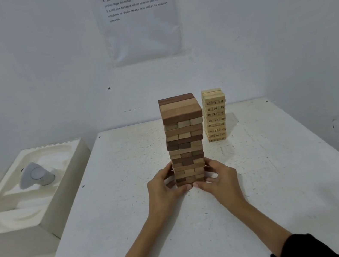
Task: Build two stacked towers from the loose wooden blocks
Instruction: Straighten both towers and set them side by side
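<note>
Our left hand (164, 185) and right hand (220, 173) cup the foot of the brown tower (184, 134) from nine and three o'clock, fingers curled round its sides, thumbs nearly meeting in front. It stands at twelve o'clock on the white table (110, 206), long axis upright. Beyond, at one o'clock, a pale numbered tower (215, 115) stands apart, also upright.

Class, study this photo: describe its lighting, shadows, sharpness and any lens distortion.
Head view: light is soft and even; the pale tower of numbered wooden blocks throws a faint shadow rightward on the white table; the tall tower of mixed brown wooden blocks is sharp; the wide lens splays the table edges; the bottom left corner is smeared.
</note>
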